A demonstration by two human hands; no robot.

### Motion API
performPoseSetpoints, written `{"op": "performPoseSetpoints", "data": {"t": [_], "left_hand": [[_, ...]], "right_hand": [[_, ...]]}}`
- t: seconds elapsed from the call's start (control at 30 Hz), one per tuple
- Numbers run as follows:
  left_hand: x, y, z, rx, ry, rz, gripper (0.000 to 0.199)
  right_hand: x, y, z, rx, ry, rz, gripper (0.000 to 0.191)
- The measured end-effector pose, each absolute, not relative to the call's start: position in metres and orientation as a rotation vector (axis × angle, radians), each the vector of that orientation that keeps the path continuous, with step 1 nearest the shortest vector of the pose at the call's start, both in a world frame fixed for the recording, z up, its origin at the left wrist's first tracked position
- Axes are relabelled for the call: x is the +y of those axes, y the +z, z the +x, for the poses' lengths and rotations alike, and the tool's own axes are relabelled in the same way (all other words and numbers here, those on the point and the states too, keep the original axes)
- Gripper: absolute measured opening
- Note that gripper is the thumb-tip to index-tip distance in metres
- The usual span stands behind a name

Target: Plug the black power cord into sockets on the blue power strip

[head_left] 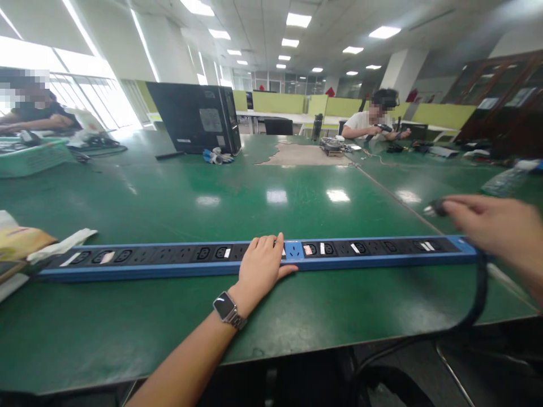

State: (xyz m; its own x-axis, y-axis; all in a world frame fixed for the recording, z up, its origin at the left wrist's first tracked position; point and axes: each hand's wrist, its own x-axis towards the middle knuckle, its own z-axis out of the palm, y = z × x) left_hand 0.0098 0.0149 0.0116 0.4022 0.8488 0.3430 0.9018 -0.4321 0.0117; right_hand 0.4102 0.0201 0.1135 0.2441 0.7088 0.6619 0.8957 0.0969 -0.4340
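A long blue and black power strip lies flat across the green table, with a row of sockets facing up and small white stickers on some of them. Across its middle, beside a blue socket, my left hand grips it, fingers over the top and thumb along the near edge. A watch is on that wrist. My right hand, blurred, is raised above the strip's right end. It pinches a dark power plug whose metal end points left. A thick black cable hangs below that hand and runs past the table edge.
A black computer case stands farther back, with gloves by it. Plastic packaging lies at the left, near a green basket. A clear bottle is at the right. Two other people sit at the table.
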Motion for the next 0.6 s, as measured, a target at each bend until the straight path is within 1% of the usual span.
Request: {"op": "performPoseSetpoints", "data": {"t": [0.03, 0.1, 0.13, 0.17, 0.2, 0.3, 0.37, 0.43, 0.47, 0.53, 0.6], "left_hand": [[0.013, 0.015, 0.012, -1.558, -0.545, -2.505, 0.078], [0.005, 0.026, 0.020, -1.474, -0.842, -2.572, 0.085], [0.000, 0.031, 0.025, -1.392, -1.001, -2.604, 0.087], [-0.007, 0.036, 0.030, -1.293, -1.132, -2.636, 0.085], [-0.013, 0.039, 0.033, -1.200, -1.218, -2.659, 0.077], [-0.026, 0.038, 0.025, -1.100, -1.268, -2.661, 0.039], [-0.026, 0.033, 0.002, -1.171, -1.289, -2.589, 0.027], [-0.021, 0.031, -0.029, -1.290, -1.413, -2.436, 0.024], [-0.017, 0.031, -0.045, -1.360, -1.521, -2.330, 0.022], [-0.009, 0.032, -0.072, -1.472, -1.706, -2.235, 0.024], [-0.002, 0.031, -0.089, -1.565, -1.667, -2.377, 0.024]], "right_hand": [[0.014, 0.128, 0.392, -1.543, -0.213, -1.697, 0.025], [0.000, 0.142, 0.339, -1.788, 0.117, -1.637, 0.033], [-0.006, 0.140, 0.308, -1.958, 0.321, -1.564, 0.032], [-0.012, 0.134, 0.277, -2.075, 0.477, -1.502, 0.028], [-0.017, 0.124, 0.248, -2.115, 0.555, -1.465, 0.022], [-0.032, 0.089, 0.190, -2.093, 0.641, -1.348, 0.020], [-0.040, 0.072, 0.181, -2.082, 0.781, -1.217, 0.024], [-0.042, 0.059, 0.191, -1.992, 0.925, -1.160, 0.035], [-0.040, 0.052, 0.201, -1.902, 0.936, -1.191, 0.038], [-0.030, 0.036, 0.222, -1.704, 0.777, -1.322, 0.035], [-0.013, 0.019, 0.244, -1.590, 0.486, -1.432, 0.032]]}}
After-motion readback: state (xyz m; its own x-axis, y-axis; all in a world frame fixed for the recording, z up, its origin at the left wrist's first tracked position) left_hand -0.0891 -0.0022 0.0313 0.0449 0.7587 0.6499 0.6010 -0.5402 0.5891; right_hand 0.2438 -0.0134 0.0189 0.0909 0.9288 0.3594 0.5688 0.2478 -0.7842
